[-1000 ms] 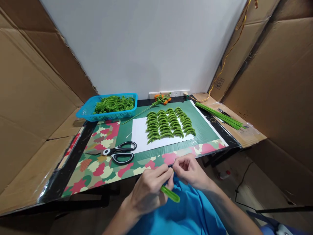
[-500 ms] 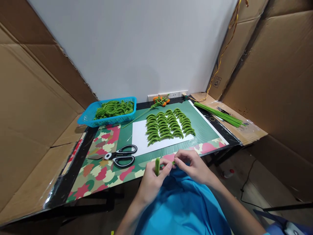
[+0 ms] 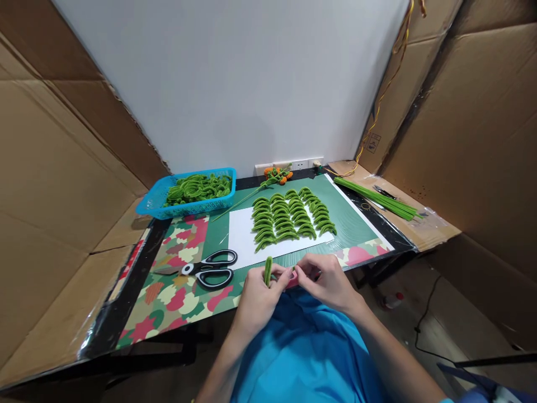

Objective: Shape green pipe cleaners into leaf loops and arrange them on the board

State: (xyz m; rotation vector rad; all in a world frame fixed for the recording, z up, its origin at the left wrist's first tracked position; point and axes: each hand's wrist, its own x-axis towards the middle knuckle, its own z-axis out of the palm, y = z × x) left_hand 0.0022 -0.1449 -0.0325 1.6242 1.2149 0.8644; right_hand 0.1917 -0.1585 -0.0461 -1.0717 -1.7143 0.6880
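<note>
Here, just below the hands, lies blue cloth (image 3: 310, 350). The left hand (image 3: 260, 294) is curled nearly closed, with a folded green strip (image 3: 268, 271) standing up between its fingers. The right hand (image 3: 325, 278) is bent into a pinch beside the left fingertips, a bit of green showing there; whether that belongs to the same strip cannot be told. Left of the hands, scissors (image 3: 203, 269) lie on the bench (image 3: 158, 232), handles toward them. Straight beyond the hands, bent green pieces (image 3: 286, 223) stand in four columns over white paper (image 3: 240, 246). Farther off to the right is a bundle of green stems (image 3: 377, 198); far left, a blue basket (image 3: 193, 209) holds green curls (image 3: 199, 187). Farthest ahead lie orange flowers (image 3: 279, 174).
</note>
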